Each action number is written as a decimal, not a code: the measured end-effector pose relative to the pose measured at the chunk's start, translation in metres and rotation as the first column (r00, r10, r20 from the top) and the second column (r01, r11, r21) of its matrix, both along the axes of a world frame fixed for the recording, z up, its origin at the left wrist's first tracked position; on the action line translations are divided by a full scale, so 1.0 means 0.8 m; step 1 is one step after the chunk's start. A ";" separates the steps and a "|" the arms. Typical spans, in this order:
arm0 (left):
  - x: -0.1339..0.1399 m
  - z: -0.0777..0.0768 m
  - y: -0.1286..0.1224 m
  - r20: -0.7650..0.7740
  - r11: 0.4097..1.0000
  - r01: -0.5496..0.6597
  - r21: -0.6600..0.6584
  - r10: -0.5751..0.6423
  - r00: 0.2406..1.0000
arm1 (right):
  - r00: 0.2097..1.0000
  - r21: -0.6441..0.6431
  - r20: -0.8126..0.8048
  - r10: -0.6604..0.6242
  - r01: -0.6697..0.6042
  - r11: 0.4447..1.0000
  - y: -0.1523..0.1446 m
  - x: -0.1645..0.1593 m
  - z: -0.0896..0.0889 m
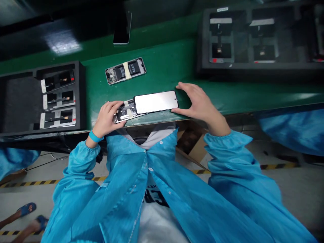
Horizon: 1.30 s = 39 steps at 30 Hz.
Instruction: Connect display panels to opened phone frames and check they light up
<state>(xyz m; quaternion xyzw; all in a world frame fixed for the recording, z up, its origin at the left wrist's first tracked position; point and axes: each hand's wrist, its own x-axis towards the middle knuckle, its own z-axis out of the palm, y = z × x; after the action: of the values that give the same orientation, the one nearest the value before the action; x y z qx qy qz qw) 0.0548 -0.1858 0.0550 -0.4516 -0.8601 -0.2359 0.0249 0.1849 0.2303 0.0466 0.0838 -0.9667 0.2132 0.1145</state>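
Observation:
A phone screen (156, 102), lit white with a black border, overlaps the right part of an opened phone body (129, 112) on the green bench. Pale tape and inner parts show at the body's uncovered left end. My left hand (108, 116) grips that end, thumb at the near edge and fingers at the far edge. Around the screen's right end, my right hand (196, 103) is spread, with thumb and fingers apart. Its thumb is close to the near right corner; whether it touches I cannot tell.
Farther back lie another opened phone (126, 71) with tape across it and a dark phone (122, 28). A black foam tray (81, 96) at left holds several screen assemblies. A second black tray (202, 40) with more assemblies stands back right. The bench's near edge (152, 122) is close.

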 end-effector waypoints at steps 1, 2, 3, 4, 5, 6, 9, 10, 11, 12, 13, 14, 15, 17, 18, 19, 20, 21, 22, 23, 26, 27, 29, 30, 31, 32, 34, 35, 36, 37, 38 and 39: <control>0.000 0.000 0.000 -0.001 1.000 0.002 0.003 -0.002 1.000 | 1.000 -0.012 0.000 -0.001 0.001 1.000 0.001 0.000 0.000; 0.000 0.000 0.000 -0.001 1.000 0.004 0.004 -0.004 1.000 | 1.000 -0.023 0.001 -0.001 0.001 1.000 0.001 0.000 0.001; 0.000 0.001 0.000 0.000 1.000 0.004 0.003 -0.004 1.000 | 1.000 -0.029 0.006 -0.002 0.003 1.000 0.001 0.000 0.001; 0.001 0.001 0.000 0.002 1.000 0.001 -0.002 -0.001 1.000 | 1.000 -0.032 0.013 -0.005 0.005 0.999 0.001 0.000 0.001; 0.001 0.002 0.000 0.005 1.000 -0.003 -0.010 0.003 1.000 | 1.000 -0.031 0.021 -0.011 0.011 0.999 0.001 0.000 0.002; 0.001 0.003 0.000 0.010 1.000 -0.008 -0.020 0.008 1.000 | 0.999 -0.029 0.029 -0.020 0.021 0.999 0.001 0.000 0.002; 0.002 0.004 0.001 0.024 0.999 -0.014 -0.040 0.015 1.000 | 0.999 -0.023 0.032 -0.044 0.044 0.999 -0.001 0.001 0.003; 0.002 0.004 0.001 0.023 0.999 -0.012 -0.039 0.012 1.000 | 0.998 -0.023 0.033 -0.049 0.050 0.998 -0.001 0.002 0.003; 0.002 0.004 0.001 0.018 0.999 -0.007 -0.033 0.008 1.000 | 0.998 -0.024 0.034 -0.053 0.054 0.998 -0.001 0.002 0.003; 0.002 0.004 0.000 0.009 1.000 -0.001 -0.025 0.001 1.000 | 0.998 -0.026 0.033 -0.055 0.056 0.998 -0.001 0.002 0.002; 0.002 0.003 0.000 -0.002 1.000 0.005 -0.015 -0.005 1.000 | 0.998 -0.026 0.034 -0.056 0.057 0.998 -0.001 0.001 0.002; 0.002 0.002 0.000 -0.011 1.000 0.011 -0.009 -0.011 1.000 | 0.998 -0.025 0.035 -0.055 0.056 0.998 0.000 0.001 0.002; 0.002 0.001 0.000 -0.017 1.000 0.016 -0.005 -0.016 1.000 | 0.998 -0.024 0.035 -0.054 0.055 0.998 0.000 0.001 0.001; 0.002 -0.001 0.000 -0.017 1.000 0.021 -0.006 -0.021 1.000 | 0.998 -0.021 0.030 -0.046 0.046 0.999 0.002 0.000 0.000; 0.001 -0.002 -0.001 -0.015 1.000 0.020 -0.008 -0.020 1.000 | 0.999 -0.019 0.028 -0.042 0.042 0.999 0.002 -0.001 -0.001; 0.001 -0.004 -0.001 -0.014 1.000 0.018 -0.009 -0.018 1.000 | 0.999 -0.018 0.024 -0.039 0.039 0.999 0.003 -0.001 -0.002; 0.001 -0.005 -0.001 -0.015 1.000 0.019 -0.007 -0.019 1.000 | 0.999 -0.017 0.020 -0.036 0.036 0.999 0.003 -0.001 -0.002; 0.001 -0.006 -0.001 -0.016 1.000 0.021 -0.004 -0.021 1.000 | 0.999 -0.016 0.016 -0.033 0.033 0.999 0.004 -0.002 -0.003; 0.001 -0.007 -0.001 -0.017 1.000 0.026 0.002 -0.026 1.000 | 0.999 -0.015 0.010 -0.030 0.030 0.999 0.005 -0.002 -0.004; 0.000 -0.008 -0.001 -0.018 0.999 0.031 0.009 -0.030 0.999 | 1.000 -0.014 0.005 -0.028 0.028 1.000 0.006 -0.002 -0.005; -0.001 -0.008 0.000 -0.003 0.999 0.029 0.016 -0.029 1.000 | 1.000 -0.009 -0.002 -0.021 0.021 1.000 0.007 -0.003 -0.006; -0.001 -0.007 0.001 0.006 1.000 0.021 0.008 -0.021 1.000 | 1.000 -0.006 -0.001 -0.020 0.020 1.000 0.006 -0.003 -0.006; -0.001 -0.006 0.002 0.025 1.000 0.011 -0.011 -0.011 1.000 | 1.000 0.001 0.001 -0.028 0.028 1.000 0.004 -0.002 -0.005; -0.001 -0.005 0.003 0.033 1.000 0.011 -0.016 -0.010 0.999 | 0.999 0.005 -0.001 -0.039 0.039 0.999 0.002 -0.002 -0.004; 0.000 -0.004 0.004 0.039 1.000 0.012 -0.018 -0.012 0.999 | 0.999 0.009 -0.004 -0.053 0.053 0.999 0.000 -0.001 -0.003; 0.000 -0.003 0.004 0.046 1.000 0.014 -0.019 -0.013 0.999 | 0.998 0.014 -0.008 -0.065 0.065 0.998 -0.002 -0.001 -0.002; 0.000 -0.001 0.004 0.063 1.000 0.004 -0.023 -0.003 0.998 | 0.997 0.021 -0.013 -0.078 0.078 0.997 -0.004 0.000 0.000; 0.000 0.000 0.005 0.073 1.000 -0.005 -0.027 0.007 0.997 | 0.997 0.027 -0.014 -0.076 0.077 0.997 -0.004 0.001 0.000; 0.000 0.002 0.006 0.084 0.999 -0.015 -0.029 0.017 0.996 | 0.997 0.034 -0.015 -0.071 0.071 0.997 -0.004 0.001 0.000; -0.001 0.002 0.007 0.094 0.999 -0.023 -0.027 0.025 0.995 | 0.998 0.043 -0.021 -0.062 0.063 0.997 -0.003 0.001 0.000; -0.002 0.003 0.010 0.101 0.999 -0.028 -0.023 0.030 0.994 | 0.998 0.055 -0.032 -0.052 0.054 0.997 -0.002 0.002 -0.001; -0.003 0.004 0.013 0.105 0.999 -0.031 -0.018 0.033 0.994 | 0.998 0.069 -0.052 -0.037 0.040 0.997 -0.001 0.002 -0.003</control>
<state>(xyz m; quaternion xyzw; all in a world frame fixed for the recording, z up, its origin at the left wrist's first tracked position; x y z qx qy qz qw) 0.0520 -0.1753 0.0579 -0.4249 -0.8693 -0.2517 -0.0204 0.1863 0.2291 0.0443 0.0746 -0.9718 0.1747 0.1399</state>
